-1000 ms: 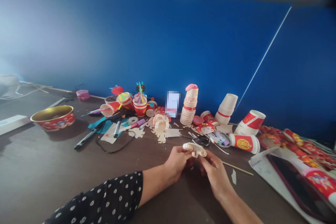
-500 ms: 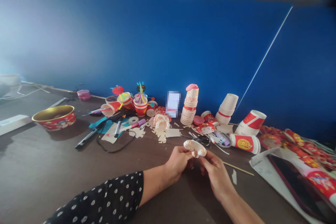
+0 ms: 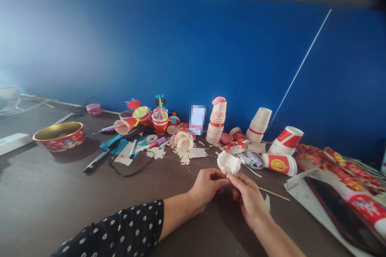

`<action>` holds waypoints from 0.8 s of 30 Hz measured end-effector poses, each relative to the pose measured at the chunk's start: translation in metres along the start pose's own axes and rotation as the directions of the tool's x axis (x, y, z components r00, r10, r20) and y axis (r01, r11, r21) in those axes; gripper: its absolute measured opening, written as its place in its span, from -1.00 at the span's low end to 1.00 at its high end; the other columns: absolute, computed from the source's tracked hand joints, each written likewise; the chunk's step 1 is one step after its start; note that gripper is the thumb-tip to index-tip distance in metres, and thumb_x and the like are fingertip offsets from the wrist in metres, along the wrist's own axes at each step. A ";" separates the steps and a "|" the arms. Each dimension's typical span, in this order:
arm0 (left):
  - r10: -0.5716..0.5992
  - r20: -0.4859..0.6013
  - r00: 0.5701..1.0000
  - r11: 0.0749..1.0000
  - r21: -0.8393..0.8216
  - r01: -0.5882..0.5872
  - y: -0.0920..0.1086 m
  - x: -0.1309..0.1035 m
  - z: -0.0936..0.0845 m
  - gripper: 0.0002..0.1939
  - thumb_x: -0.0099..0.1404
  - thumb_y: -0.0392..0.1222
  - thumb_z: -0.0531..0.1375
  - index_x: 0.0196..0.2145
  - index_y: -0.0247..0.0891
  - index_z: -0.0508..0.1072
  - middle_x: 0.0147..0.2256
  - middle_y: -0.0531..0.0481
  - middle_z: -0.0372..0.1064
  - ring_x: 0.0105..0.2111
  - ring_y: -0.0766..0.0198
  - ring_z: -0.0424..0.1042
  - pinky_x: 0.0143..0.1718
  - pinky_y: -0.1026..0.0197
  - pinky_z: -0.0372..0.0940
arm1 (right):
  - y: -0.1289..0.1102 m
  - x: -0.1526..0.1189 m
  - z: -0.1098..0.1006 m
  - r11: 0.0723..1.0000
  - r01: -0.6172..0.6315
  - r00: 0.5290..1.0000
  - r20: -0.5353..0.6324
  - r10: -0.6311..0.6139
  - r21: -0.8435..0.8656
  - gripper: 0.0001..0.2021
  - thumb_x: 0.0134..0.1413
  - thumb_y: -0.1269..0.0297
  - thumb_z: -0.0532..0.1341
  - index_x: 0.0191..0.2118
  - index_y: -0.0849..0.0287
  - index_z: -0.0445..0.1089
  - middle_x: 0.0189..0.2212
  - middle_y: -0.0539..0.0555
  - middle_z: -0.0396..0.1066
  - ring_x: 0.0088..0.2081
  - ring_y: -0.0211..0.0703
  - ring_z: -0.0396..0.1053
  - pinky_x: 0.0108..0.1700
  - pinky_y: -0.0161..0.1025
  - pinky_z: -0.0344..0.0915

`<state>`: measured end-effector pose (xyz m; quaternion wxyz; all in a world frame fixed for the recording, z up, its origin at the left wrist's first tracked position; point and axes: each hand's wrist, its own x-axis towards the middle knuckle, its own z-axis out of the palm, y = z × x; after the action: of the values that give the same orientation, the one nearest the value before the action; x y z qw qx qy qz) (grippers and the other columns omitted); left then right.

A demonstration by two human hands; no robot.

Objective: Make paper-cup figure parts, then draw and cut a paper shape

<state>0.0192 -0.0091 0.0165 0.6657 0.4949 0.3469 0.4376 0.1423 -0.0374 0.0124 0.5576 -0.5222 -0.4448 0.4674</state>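
Observation:
Above the table, a white cut paper cup (image 3: 229, 163) with scalloped, curled strips round its rim faces up and away from me. My left hand (image 3: 207, 188) pinches its near edge from the left. From the right, my right hand (image 3: 247, 197) pinches the same near edge, with the fingertips of both hands close together. The fingers' undersides are hidden. Beyond the hands, another cut cup with curled strips (image 3: 185, 142) rests among white paper scraps (image 3: 156, 152).
A tall cup stack (image 3: 214, 126) stands near the blue partition (image 3: 187, 48). A red and gold bowl (image 3: 60, 140) sits left; a marker (image 3: 102, 156) and cable lie nearer. Right are a stick (image 3: 274, 193), a lying cup (image 3: 280, 164) and a dark phone (image 3: 340, 217) on white card.
The cut cup has been turned in my hands: its opening and curled strips now show, and it stands further above my fingertips. Both hands have come closer together at its near edge.

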 end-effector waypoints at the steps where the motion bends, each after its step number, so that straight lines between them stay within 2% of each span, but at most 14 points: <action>1: 0.002 -0.008 1.000 1.000 -0.013 -0.002 -0.001 0.000 0.000 -0.71 -0.17 -0.12 0.30 -0.52 -0.38 0.40 -0.61 0.07 0.26 -0.65 0.45 0.14 -0.57 0.30 0.03 | 0.000 -0.001 0.000 1.000 0.002 1.000 0.002 -0.002 -0.005 -0.79 -0.10 0.17 0.21 -0.56 0.20 0.31 -0.76 -0.16 0.06 -0.69 -0.37 -0.02 -0.62 -0.37 -0.09; 14: -0.003 -0.081 0.997 0.998 -0.062 -0.002 -0.003 -0.001 0.000 -0.70 -0.17 -0.09 0.31 -0.53 -0.40 0.44 -0.71 0.10 0.19 -0.66 0.44 0.11 -0.59 0.31 0.00 | 0.000 -0.002 -0.001 0.981 0.075 0.997 0.006 -0.075 -0.179 -0.74 -0.05 0.13 0.17 -0.58 0.20 0.34 -0.78 -0.14 0.07 -0.69 -0.35 -0.01 -0.61 -0.34 -0.08; 18: -0.004 -0.100 0.995 0.999 -0.049 -0.001 -0.002 -0.001 -0.001 -0.69 -0.16 -0.06 0.31 -0.54 -0.39 0.44 -0.72 0.10 0.19 -0.67 0.44 0.12 -0.59 0.31 0.01 | -0.003 -0.004 0.000 0.956 0.118 0.993 0.007 -0.120 -0.268 -0.70 -0.03 0.10 0.14 -0.62 0.17 0.30 -0.78 -0.15 0.05 -0.69 -0.33 0.00 -0.60 -0.34 -0.06; 24: 0.001 -0.121 0.993 1.000 -0.018 -0.003 0.000 -0.001 -0.001 -0.72 -0.11 -0.06 0.27 -0.57 -0.37 0.39 -0.73 0.11 0.18 -0.69 0.44 0.11 -0.60 0.31 0.01 | -0.005 -0.005 0.001 0.905 0.183 0.983 0.042 -0.181 -0.384 -0.70 -0.03 0.07 0.14 -0.58 0.19 0.31 -0.78 -0.12 0.07 -0.69 -0.30 0.03 -0.63 -0.35 -0.04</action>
<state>0.0182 -0.0098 0.0164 0.6476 0.4617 0.3820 0.4707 0.1407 -0.0420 0.0177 0.4837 -0.5769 -0.5763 0.3179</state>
